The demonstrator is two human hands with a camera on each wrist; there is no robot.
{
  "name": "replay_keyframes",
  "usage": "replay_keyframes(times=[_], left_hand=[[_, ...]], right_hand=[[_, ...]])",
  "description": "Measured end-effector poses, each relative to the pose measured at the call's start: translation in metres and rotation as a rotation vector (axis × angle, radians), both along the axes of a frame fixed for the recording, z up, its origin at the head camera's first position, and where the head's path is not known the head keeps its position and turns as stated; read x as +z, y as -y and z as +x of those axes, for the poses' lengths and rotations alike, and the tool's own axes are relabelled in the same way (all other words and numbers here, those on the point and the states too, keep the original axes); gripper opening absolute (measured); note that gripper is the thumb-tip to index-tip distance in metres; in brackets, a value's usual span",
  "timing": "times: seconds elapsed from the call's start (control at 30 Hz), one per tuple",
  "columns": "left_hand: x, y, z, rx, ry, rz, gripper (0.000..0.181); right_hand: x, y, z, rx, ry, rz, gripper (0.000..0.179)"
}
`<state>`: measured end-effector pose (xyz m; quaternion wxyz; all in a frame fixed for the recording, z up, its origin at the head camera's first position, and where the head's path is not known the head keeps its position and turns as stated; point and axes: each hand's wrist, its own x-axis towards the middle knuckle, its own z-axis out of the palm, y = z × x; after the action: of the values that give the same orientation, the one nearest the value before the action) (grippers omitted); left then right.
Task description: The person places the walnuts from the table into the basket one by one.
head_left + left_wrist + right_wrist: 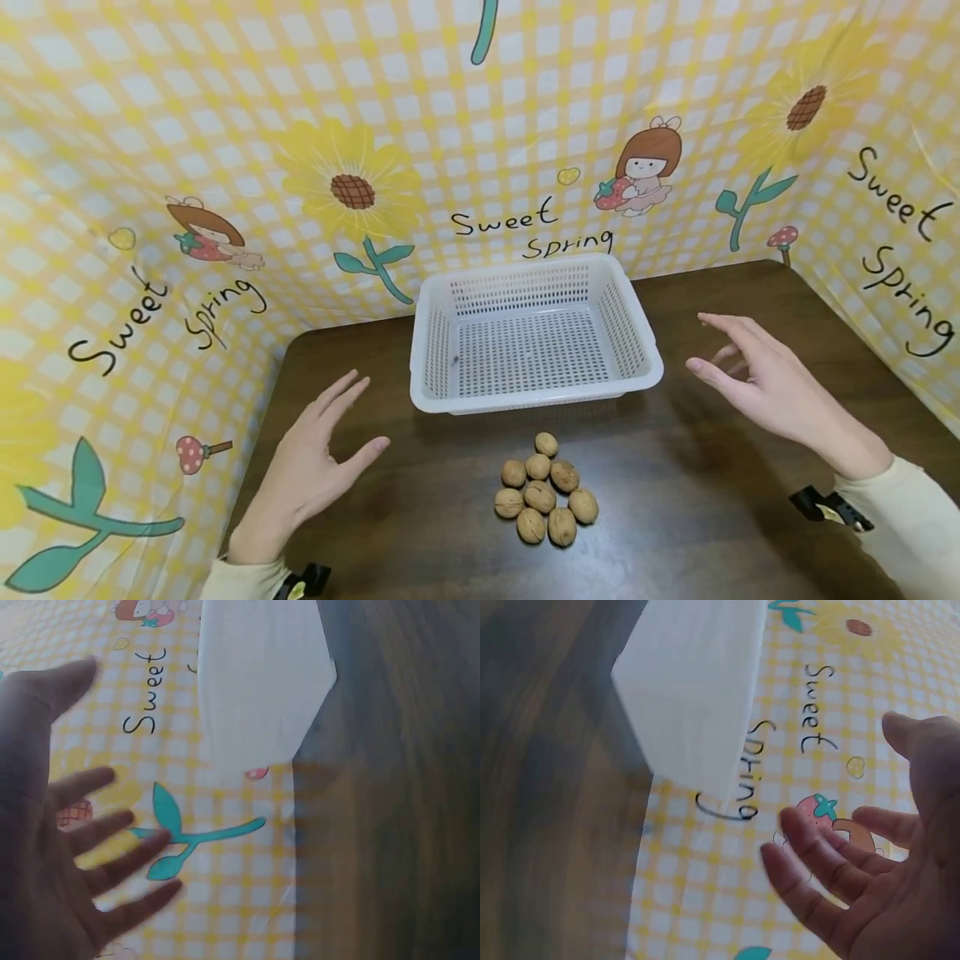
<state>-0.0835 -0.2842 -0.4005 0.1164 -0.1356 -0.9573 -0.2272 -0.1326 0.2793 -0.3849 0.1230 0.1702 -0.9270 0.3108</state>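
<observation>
A white plastic basket (536,400) with slotted walls stands at the back middle of the dark wooden table; nothing lies in it except a small dark speck. In front of it several walnuts (540,497) lie in a loose cluster. My left hand (311,462) hovers to the left of the basket, fingers spread and thumb apart, touching nothing. On the other side my right hand (772,383) is held in the air, fingers relaxed, also apart from the basket. Both wrist views show the basket's outer wall (262,682) beyond the loose fingers.
Yellow checked cloth (480,150) with flowers and lettering hangs behind and along both sides of the table (420,517). The basket's back sits close to this cloth. Black straps with a small device (832,508) circle the wrists.
</observation>
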Motion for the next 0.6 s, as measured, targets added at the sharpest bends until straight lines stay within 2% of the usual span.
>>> replay_keyframes(times=[0.1, 0.17, 0.23, 0.37, 0.47, 0.6], left_hand=[[-0.012, -0.008, -0.005, -0.034, -0.111, 0.106, 0.072], [-0.018, -0.014, -0.009, -0.052, -0.136, 0.160, 0.067], [-0.024, -0.020, -0.013, -0.070, -0.116, 0.206, 0.063], [-0.035, -0.031, -0.022, -0.108, -0.048, 0.263, 0.055], [-0.041, -0.038, -0.028, -0.135, -0.018, 0.312, 0.046], [-0.047, -0.045, -0.034, -0.145, -0.021, 0.386, 0.037]], right_hand=[[-0.007, 0.011, 0.005, 0.005, -0.025, -0.132, 0.049], [-0.012, 0.020, 0.010, 0.015, -0.035, -0.215, 0.040], [-0.020, 0.030, 0.015, 0.042, -0.025, -0.294, 0.033], [-0.037, 0.050, 0.024, 0.170, 0.040, -0.391, 0.026], [-0.050, 0.064, 0.028, 0.272, 0.113, -0.400, 0.026], [-0.065, 0.081, 0.027, 0.377, 0.207, -0.387, 0.026]])
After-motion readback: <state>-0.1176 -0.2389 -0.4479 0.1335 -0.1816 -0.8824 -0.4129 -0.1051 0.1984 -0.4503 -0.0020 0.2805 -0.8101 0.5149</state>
